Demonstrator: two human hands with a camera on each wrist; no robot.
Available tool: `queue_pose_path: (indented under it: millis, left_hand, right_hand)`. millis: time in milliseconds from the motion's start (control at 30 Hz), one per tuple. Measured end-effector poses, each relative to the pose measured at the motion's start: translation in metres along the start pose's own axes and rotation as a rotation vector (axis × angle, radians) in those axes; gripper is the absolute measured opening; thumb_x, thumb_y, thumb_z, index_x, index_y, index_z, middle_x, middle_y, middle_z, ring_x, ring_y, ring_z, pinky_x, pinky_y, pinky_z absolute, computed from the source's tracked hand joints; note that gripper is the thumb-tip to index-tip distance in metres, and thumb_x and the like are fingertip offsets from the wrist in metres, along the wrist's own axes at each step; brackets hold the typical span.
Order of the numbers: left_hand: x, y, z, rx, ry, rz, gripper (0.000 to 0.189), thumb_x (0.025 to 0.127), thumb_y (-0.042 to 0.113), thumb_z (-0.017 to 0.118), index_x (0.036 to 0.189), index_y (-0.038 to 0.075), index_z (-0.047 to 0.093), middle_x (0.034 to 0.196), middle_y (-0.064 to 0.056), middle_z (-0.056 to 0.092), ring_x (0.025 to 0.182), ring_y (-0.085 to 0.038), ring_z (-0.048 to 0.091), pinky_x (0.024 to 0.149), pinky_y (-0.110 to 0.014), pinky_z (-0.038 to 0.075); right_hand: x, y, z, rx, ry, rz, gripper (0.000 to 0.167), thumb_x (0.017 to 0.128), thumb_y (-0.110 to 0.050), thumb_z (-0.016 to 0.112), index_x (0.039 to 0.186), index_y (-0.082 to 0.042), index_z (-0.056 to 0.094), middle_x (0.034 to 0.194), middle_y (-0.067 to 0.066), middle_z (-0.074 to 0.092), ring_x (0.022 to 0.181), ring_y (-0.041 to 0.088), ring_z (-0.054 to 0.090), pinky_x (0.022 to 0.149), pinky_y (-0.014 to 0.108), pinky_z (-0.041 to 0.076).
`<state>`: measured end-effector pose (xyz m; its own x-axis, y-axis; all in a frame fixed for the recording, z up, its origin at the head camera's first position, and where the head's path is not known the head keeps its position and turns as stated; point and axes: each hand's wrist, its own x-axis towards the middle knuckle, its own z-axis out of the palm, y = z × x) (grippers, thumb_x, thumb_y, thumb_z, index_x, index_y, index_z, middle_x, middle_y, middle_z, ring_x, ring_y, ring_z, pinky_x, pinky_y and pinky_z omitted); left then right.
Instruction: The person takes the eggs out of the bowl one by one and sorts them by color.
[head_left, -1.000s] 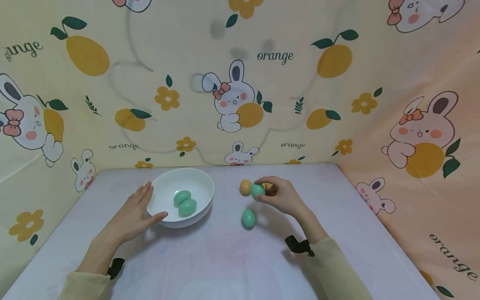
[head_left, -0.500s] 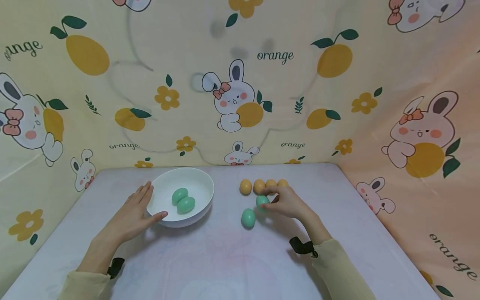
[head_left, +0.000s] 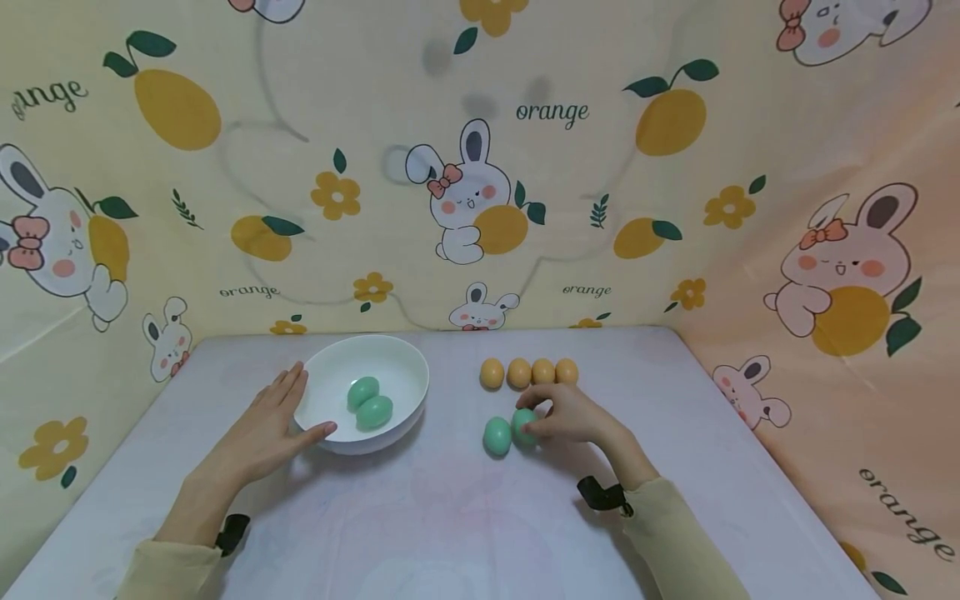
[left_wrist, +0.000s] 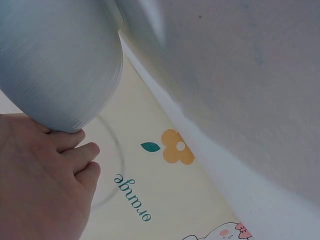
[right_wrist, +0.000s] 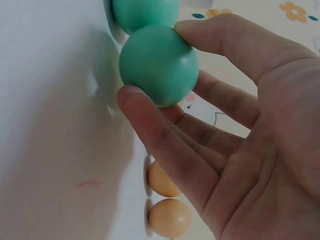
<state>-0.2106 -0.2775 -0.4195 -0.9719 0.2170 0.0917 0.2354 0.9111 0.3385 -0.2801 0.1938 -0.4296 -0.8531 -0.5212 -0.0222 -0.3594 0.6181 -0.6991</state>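
Observation:
My right hand [head_left: 572, 412] pinches a green egg [right_wrist: 159, 65] between thumb and forefinger, low over the table. A second green egg [head_left: 497, 437] stands on the table just left of it; in the right wrist view the two look to be touching. On the left, a white bowl [head_left: 411, 392] holds two green eggs [head_left: 374, 412] lying side by side. My left hand [head_left: 264, 429] rests against the bowl's left side with fingers fairly straight, its thumb at the near rim. In the left wrist view its fingertips [left_wrist: 90, 150] are by the bowl's outer wall.
Several yellow-orange eggs [head_left: 519, 373] stand in a row behind my right hand. The white table [head_left: 420, 525] meets a printed cloth backdrop [head_left: 360, 125] at the back and sides. A black camera mount [head_left: 602, 493] sits on my right wrist.
My right hand has brought the green egg down and nearer, from in front of the yellow row to beside the standing green egg. The left hand stays at the bowl, whose eggs shifted slightly.

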Motion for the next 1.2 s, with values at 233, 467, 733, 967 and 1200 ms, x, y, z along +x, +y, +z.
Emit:
queue_pose_path:
  millis: [233, 467, 733, 967, 1200]
  left_hand:
    - [0.0, 0.0, 0.0001, 0.002, 0.0, -0.002, 0.112, 0.095, 0.069, 0.059, 0.16, -0.012, 0.017, 0.17, -0.028, 0.011, 0.156, -0.049, 0.013, 0.126, -0.065, 0.015]
    - [-0.0002, -0.0004, 0.0001, -0.005, 0.002, 0.001, 0.112, 0.095, 0.069, 0.059, 0.16, -0.011, 0.017, 0.171, -0.028, 0.011, 0.156, -0.049, 0.013, 0.126, -0.064, 0.015]
    - [-0.0005, -0.0016, 0.0005, -0.01, 0.004, 0.006, 0.112, 0.095, 0.069, 0.059, 0.16, -0.012, 0.016, 0.171, -0.028, 0.011, 0.156, -0.049, 0.012, 0.126, -0.064, 0.014]
    - [-0.0008, -0.0015, 0.0003, -0.011, 0.007, 0.011, 0.111, 0.096, 0.068, 0.059, 0.16, -0.012, 0.017, 0.171, -0.028, 0.011, 0.156, -0.049, 0.012, 0.126, -0.065, 0.015]
    - [-0.0012, -0.0003, -0.0007, -0.012, 0.008, 0.011, 0.11, 0.096, 0.068, 0.059, 0.16, -0.013, 0.018, 0.17, -0.029, 0.012, 0.156, -0.05, 0.012, 0.125, -0.065, 0.015]
  right_hand:
    - [0.0006, 0.0013, 0.0032, 0.033, -0.049, 0.044, 0.032, 0.082, -0.017, 0.084, 0.112, -0.012, 0.072, 0.108, 0.006, 0.069, 0.07, 0.017, 0.067, 0.063, 0.03, 0.058]
    - [-0.0005, -0.0003, 0.0047, 0.039, -0.065, 0.059, 0.033, 0.082, -0.019, 0.086, 0.111, -0.013, 0.072, 0.105, 0.005, 0.069, 0.068, 0.021, 0.071, 0.063, 0.03, 0.06]
    - [-0.0008, -0.0028, 0.0058, 0.046, -0.079, 0.081, 0.035, 0.081, -0.021, 0.087, 0.111, -0.011, 0.072, 0.105, 0.005, 0.069, 0.07, 0.02, 0.072, 0.065, 0.032, 0.062]
    - [-0.0014, -0.003, 0.0056, 0.061, -0.078, 0.073, 0.037, 0.082, -0.021, 0.088, 0.112, -0.007, 0.071, 0.105, 0.008, 0.069, 0.07, 0.021, 0.071, 0.067, 0.036, 0.063]
    - [-0.0024, -0.0035, 0.0048, 0.064, -0.069, 0.094, 0.04, 0.082, -0.023, 0.089, 0.114, -0.007, 0.07, 0.109, 0.008, 0.069, 0.07, 0.022, 0.072, 0.066, 0.034, 0.063]
